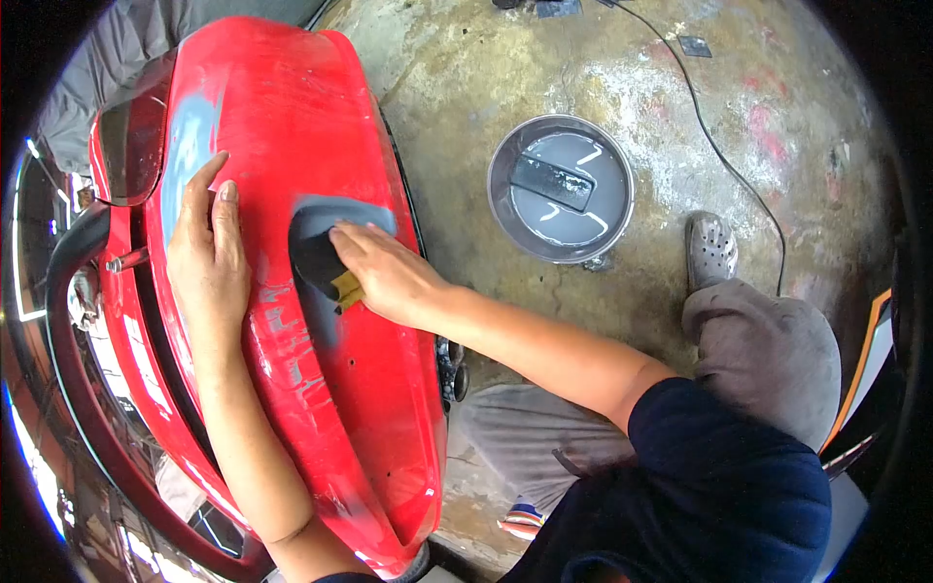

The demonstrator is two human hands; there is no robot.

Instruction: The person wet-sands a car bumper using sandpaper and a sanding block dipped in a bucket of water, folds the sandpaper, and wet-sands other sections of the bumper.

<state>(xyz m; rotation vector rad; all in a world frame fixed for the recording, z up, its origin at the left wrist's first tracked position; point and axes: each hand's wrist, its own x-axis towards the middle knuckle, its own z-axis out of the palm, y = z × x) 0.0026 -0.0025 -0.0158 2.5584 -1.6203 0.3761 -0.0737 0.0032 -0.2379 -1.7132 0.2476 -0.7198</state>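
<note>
Stained concrete lies beside the red panel; at its grey patch, your right hand grasps a dark sheet, while your left hand lies over the panel, fingers loosely extended. Farther out: a bucket of murky water, a black cable.

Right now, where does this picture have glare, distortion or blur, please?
In the head view, white glare streaks lie on the water in the bucket; the picture's edges curve, with black corners; the right hand shows no clear motion blur.
</note>
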